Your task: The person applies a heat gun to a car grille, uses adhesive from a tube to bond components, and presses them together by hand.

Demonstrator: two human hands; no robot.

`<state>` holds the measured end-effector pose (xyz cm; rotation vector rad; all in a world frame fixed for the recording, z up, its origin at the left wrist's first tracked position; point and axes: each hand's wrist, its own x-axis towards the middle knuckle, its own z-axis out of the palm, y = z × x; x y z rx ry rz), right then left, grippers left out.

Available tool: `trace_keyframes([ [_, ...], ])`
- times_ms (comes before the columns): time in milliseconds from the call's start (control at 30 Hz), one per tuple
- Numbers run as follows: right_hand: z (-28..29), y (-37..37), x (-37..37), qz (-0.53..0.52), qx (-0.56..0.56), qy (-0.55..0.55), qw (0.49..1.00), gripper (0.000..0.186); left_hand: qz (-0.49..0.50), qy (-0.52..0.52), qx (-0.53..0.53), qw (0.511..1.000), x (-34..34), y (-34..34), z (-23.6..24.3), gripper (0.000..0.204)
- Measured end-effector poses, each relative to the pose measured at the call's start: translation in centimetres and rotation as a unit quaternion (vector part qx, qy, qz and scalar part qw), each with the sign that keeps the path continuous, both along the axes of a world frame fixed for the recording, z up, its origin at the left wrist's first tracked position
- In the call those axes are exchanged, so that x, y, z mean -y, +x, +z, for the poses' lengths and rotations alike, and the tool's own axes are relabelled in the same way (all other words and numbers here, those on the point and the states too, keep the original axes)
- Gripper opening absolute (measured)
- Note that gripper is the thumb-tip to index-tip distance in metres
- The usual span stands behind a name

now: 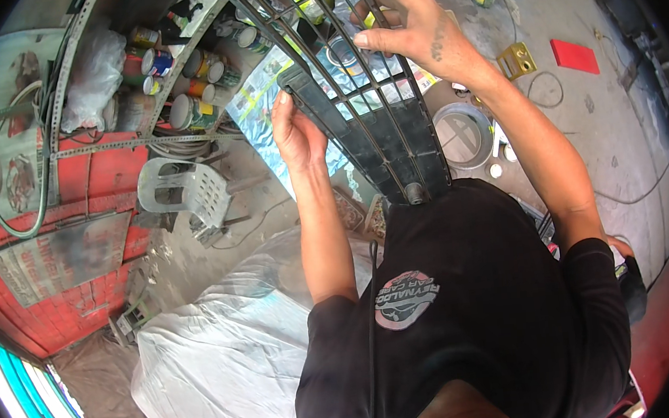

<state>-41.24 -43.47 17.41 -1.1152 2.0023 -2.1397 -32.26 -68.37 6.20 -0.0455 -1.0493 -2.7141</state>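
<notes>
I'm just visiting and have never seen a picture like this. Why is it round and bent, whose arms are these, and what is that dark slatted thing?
The picture comes from a wide fisheye camera worn on a person's head, looking down, so straight lines curve near the rim. There is no machine, just two bare hands. The left hand grips the edge of a dark plastic grille, whose lower end rests against the person's black shirt. The right hand holds its bars higher up. Around it: paint cans on a metal rack, a white plastic chair, a round white bucket, and a plastic-sheeted bundle on the dusty floor.
</notes>
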Motion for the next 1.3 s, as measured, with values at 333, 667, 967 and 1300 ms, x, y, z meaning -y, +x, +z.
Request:
trace_keyframes([
  [333,0.8,0.3,0.1,0.013,0.003,-0.001,1.0,0.094,0.008,-0.004,-0.003,1.0,-0.3,0.5,0.5,0.034],
  [667,0.4,0.1,0.2,-0.003,0.0,0.016,1.0,0.093,0.009,-0.002,-0.001,1.0,-0.3,0.6,0.6,0.034],
  [967,0.1,0.6,0.1,-0.006,0.024,0.008,1.0,0.095,0.004,-0.037,-0.013,0.999,-0.4,0.6,0.9,0.034],
  [1300,-0.5,0.3,-0.1,-0.049,-0.009,0.053,0.997,0.094,0.021,-0.025,0.004,0.999,-1.1,0.7,2.1,0.028],
])
